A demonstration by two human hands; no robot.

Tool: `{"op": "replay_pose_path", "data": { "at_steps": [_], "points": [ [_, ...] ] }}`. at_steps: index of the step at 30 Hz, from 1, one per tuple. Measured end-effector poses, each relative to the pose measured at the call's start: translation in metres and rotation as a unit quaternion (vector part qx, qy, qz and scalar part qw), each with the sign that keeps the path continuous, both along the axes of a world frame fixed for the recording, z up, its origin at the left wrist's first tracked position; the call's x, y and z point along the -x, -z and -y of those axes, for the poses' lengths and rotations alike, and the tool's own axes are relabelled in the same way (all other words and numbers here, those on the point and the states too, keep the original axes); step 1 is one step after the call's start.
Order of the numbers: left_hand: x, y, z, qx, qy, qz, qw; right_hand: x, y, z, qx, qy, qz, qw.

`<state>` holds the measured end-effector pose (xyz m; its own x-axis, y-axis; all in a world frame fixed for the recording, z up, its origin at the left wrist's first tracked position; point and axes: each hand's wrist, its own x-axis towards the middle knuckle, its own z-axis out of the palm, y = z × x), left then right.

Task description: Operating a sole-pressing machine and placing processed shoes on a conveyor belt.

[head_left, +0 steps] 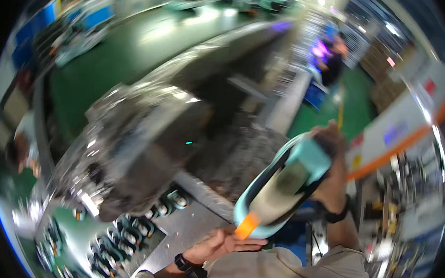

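A light teal shoe [268, 191] with a beige middle, dark inner edging and an orange tab is held at a slant in front of my body. At its upper end, my right hand [330, 141] is closed around it; motion blurs the fingers. My left hand [220, 243] holds the lower end beside the orange tab, its fingers stretched along the shoe's edge. Both wrists wear dark bands, the left one like a watch.
A machine wrapped in clear plastic [124, 147] fills the middle left. Several shoes [122, 238] stand in rows at lower left, by a metal plate [188, 229]. A white panel with an orange edge [393, 135] rises at right. Another person [331, 59] is far off; another [23, 145] stands at left.
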<state>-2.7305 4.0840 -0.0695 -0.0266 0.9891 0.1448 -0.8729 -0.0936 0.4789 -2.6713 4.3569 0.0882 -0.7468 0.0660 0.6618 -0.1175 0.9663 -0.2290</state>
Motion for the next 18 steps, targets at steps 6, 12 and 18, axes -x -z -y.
{"op": "replay_pose_path", "data": {
  "at_steps": [6, 12, 18],
  "points": [
    [-0.076, -0.042, -0.118, 0.075, 0.222, 0.069, 0.97, -0.165, 0.033, 0.003, -0.068, 0.139, 0.05, 0.987],
    [-0.207, -0.036, -0.207, 0.09, 0.095, -0.141, 0.981, -0.35, 0.08, 0.041, 0.605, 0.086, -0.121, 0.782],
    [-0.402, -0.024, -0.24, -0.038, 0.13, -0.398, 0.907, -0.482, 0.145, 0.064, 0.513, 0.445, -0.378, 0.629]
  ]
}}
